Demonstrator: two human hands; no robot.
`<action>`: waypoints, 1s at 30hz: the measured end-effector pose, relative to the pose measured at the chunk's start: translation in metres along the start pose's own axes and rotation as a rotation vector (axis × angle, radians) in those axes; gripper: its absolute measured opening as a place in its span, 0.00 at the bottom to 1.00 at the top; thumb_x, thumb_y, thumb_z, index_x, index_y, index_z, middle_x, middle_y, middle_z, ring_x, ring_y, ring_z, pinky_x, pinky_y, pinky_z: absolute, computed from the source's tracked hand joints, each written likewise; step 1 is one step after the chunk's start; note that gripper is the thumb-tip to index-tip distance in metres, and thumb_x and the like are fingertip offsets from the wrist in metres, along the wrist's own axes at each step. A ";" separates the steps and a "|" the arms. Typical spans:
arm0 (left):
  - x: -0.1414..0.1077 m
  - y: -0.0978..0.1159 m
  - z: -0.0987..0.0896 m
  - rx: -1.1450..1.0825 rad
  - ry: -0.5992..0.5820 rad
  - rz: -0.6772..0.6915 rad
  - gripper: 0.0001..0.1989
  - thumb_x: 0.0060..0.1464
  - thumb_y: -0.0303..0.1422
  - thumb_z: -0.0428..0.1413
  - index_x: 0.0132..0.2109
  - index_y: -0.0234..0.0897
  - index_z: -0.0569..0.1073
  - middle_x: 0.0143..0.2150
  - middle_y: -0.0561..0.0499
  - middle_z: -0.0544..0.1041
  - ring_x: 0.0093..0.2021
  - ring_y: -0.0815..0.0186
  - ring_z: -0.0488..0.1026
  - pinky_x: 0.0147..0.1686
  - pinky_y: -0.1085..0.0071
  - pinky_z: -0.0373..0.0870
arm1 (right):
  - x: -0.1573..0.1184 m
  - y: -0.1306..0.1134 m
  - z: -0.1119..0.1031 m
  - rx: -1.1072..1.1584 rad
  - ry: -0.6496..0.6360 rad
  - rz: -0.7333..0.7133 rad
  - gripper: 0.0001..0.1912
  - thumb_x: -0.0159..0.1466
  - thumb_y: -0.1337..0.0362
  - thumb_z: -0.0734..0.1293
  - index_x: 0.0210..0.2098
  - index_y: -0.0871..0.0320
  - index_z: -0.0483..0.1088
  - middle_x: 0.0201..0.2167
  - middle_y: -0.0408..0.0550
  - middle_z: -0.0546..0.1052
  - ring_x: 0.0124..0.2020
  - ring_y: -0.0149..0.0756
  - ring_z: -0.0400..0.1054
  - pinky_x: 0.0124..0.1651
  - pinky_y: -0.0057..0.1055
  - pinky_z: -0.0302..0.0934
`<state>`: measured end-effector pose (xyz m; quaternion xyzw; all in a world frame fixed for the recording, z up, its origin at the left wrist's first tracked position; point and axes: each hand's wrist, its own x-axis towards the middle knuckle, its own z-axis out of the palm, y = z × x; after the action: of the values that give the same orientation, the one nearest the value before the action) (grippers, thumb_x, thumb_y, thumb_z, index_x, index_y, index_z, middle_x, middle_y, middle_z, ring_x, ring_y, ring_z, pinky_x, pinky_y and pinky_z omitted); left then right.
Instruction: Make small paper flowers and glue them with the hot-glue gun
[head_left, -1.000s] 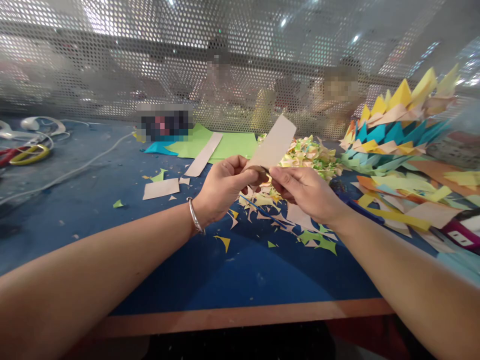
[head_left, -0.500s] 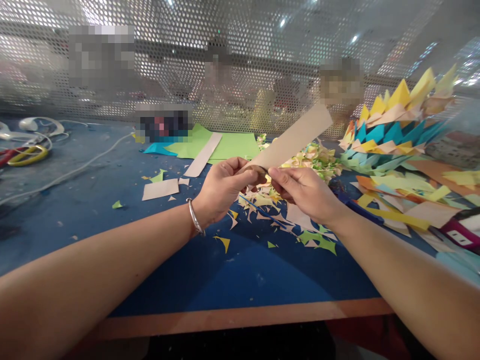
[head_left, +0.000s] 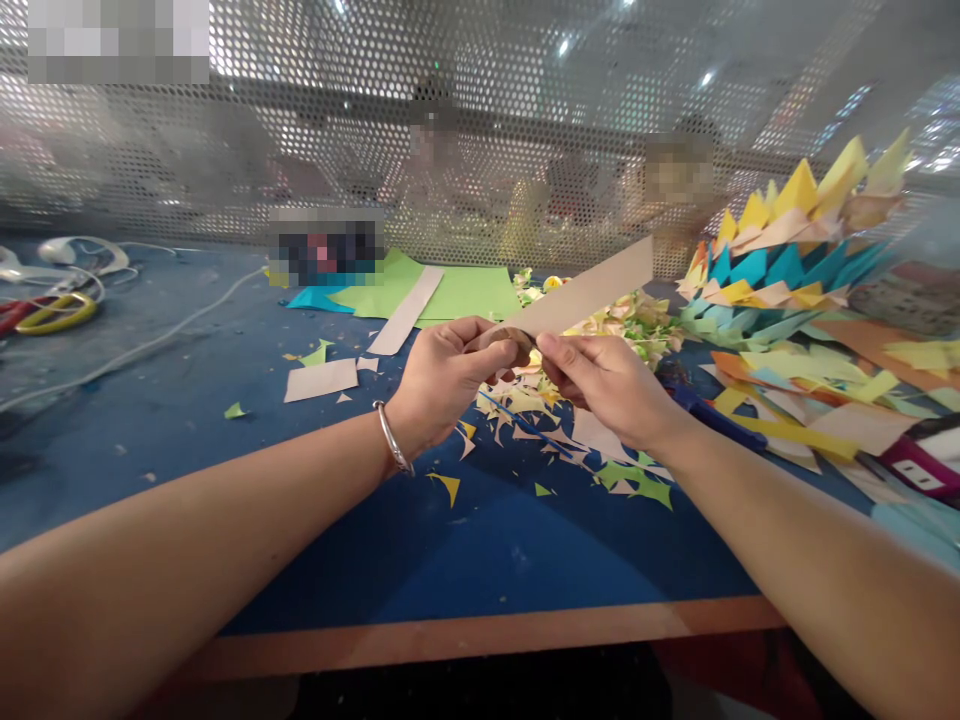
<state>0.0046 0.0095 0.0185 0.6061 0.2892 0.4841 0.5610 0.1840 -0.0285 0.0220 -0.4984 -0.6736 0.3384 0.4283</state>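
Between my hands, above the blue table [head_left: 480, 560], a pale pinkish paper strip [head_left: 592, 290] slants up to the right. My left hand [head_left: 461, 375] grips the strip's near end, thumb on top, and that end looks curled or folded under the fingers. My right hand [head_left: 600, 385] is closed in a pinch at the curled end, thumb and fingertips close to the left thumb. Fingers hide the exact fold. Below them lie scattered paper scraps [head_left: 517, 430] and a thin blue stick [head_left: 525, 425].
Green paper sheets [head_left: 465, 295] and a loose pale strip [head_left: 407, 310] lie behind. A layered pointed-paper stack [head_left: 787, 250] stands at right, before a perforated metal screen [head_left: 480, 150]. Yellow-handled scissors [head_left: 60, 312] and a white cable [head_left: 150, 345] are at left.
The far end of the paper strip has tipped lower and turned more edge-on. Both hands stay in nearly the same place, still pinching it.
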 end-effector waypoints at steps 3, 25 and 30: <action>-0.001 0.001 0.001 -0.016 0.000 -0.011 0.02 0.50 0.26 0.59 0.31 0.32 0.76 0.31 0.48 0.78 0.27 0.72 0.68 0.29 0.72 0.64 | 0.000 0.001 0.001 0.025 0.003 0.012 0.29 0.67 0.42 0.62 0.20 0.57 0.58 0.15 0.34 0.50 0.17 0.23 0.41 0.19 0.28 0.35; 0.004 -0.003 -0.001 -0.020 -0.061 -0.009 0.03 0.50 0.28 0.60 0.30 0.33 0.75 0.29 0.49 0.77 0.28 0.71 0.69 0.30 0.72 0.65 | 0.001 0.003 0.003 -0.019 0.039 0.049 0.30 0.65 0.39 0.62 0.21 0.57 0.62 0.14 0.36 0.54 0.17 0.23 0.45 0.19 0.28 0.37; 0.004 -0.004 -0.001 -0.028 -0.064 -0.046 0.03 0.50 0.28 0.59 0.30 0.34 0.74 0.30 0.49 0.77 0.28 0.71 0.69 0.30 0.72 0.65 | 0.000 0.004 0.003 -0.014 0.052 0.063 0.30 0.65 0.39 0.63 0.21 0.57 0.62 0.14 0.36 0.54 0.16 0.23 0.44 0.19 0.29 0.36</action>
<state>0.0055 0.0145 0.0151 0.6065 0.2781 0.4552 0.5896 0.1829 -0.0275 0.0177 -0.5307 -0.6487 0.3340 0.4313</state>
